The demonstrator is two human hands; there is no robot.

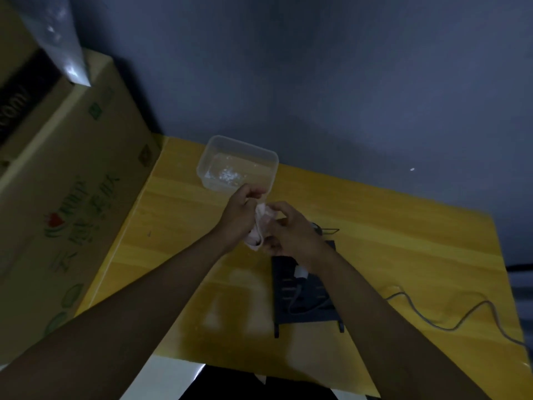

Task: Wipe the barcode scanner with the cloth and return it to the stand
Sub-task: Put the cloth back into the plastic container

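Observation:
A pale, crumpled cloth [260, 225] is bunched between both hands above the yellow table [389, 241]. My left hand [239, 215] grips its left side and my right hand [291, 232] pinches its right side. Below my right forearm lies the black stand [311, 310], a flat dark plate with slots. A dark shape with a white label [301, 273] rests on it, likely the barcode scanner, mostly hidden by my arm. A grey cable [461, 319] runs from it across the table to the right.
A clear plastic container [213, 147] with a little water stands just behind my hands. A large cardboard box [72, 197] borders the table's left side. A dark wall is behind. Wet-looking patches shine on the table's near part.

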